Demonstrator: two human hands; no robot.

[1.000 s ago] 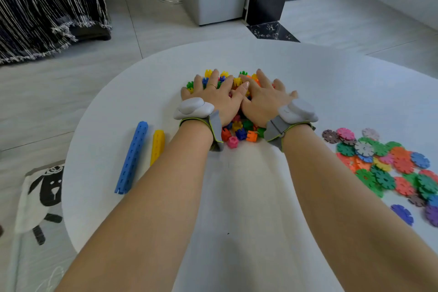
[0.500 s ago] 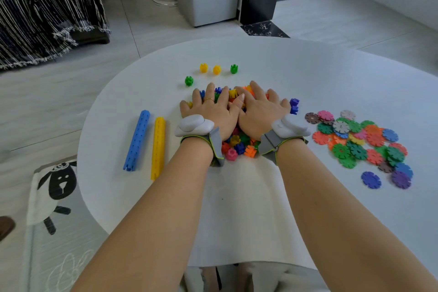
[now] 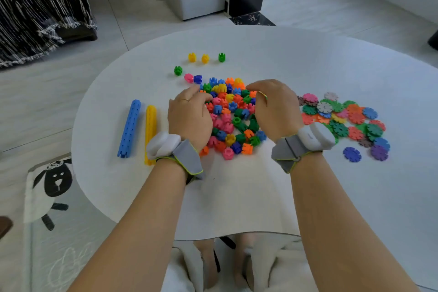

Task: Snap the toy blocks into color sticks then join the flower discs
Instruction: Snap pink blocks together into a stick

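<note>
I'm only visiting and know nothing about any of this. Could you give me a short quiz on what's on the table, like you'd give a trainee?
1. True or false: the flower discs lie to the right of the loose block pile.
2. How many finished sticks lie left of that pile?
3. Their colours? A red and green; B blue and yellow; C pink and orange.
Key: 1 true; 2 two, the blue stick and the yellow stick; 3 B.
</note>
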